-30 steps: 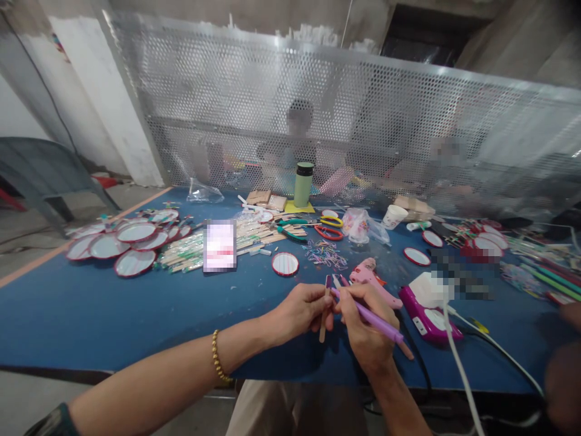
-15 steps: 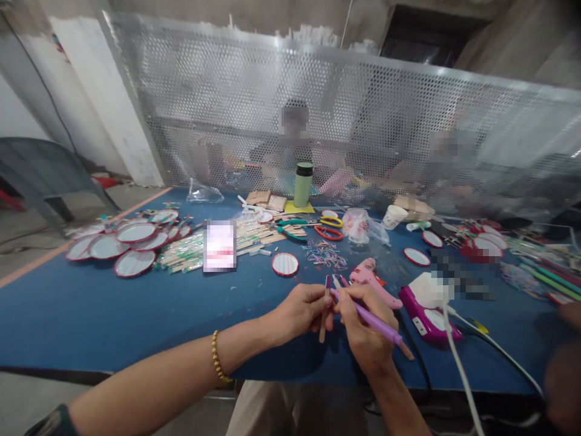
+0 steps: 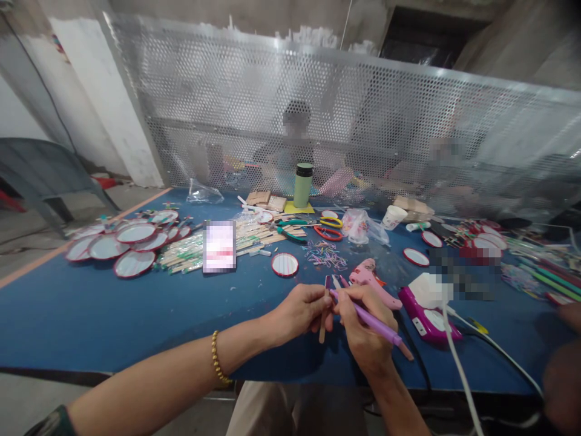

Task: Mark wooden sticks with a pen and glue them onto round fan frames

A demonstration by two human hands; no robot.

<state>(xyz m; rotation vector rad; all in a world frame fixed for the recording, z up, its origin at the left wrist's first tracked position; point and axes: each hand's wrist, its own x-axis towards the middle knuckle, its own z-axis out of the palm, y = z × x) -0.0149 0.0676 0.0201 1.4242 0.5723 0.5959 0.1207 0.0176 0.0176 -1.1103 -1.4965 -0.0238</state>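
My left hand (image 3: 297, 309) is closed in a pinch around a flat wooden craft stick (image 3: 322, 330), held upright with its top end coloured purple. Close beside it, my right hand (image 3: 370, 342) grips a slim purple pen (image 3: 379, 326) like a writing tool. The pen slants up to the left, its pale tip near the stick's purple end; whether they touch I cannot tell. A pink glue gun (image 3: 374, 283) lies just beyond my right hand. Past my left hand a round, red-rimmed white disc (image 3: 285, 264) rests on the blue table (image 3: 149, 315).
Red-rimmed discs (image 3: 135, 263) pile up at the left, near bundled sticks (image 3: 181, 251) and a phone (image 3: 219, 247). Pliers (image 3: 329, 232) and a green bottle (image 3: 303, 186) stand farther back. A magenta power strip (image 3: 420, 318) with cables sits at the right, before a perforated metal screen (image 3: 227, 91).
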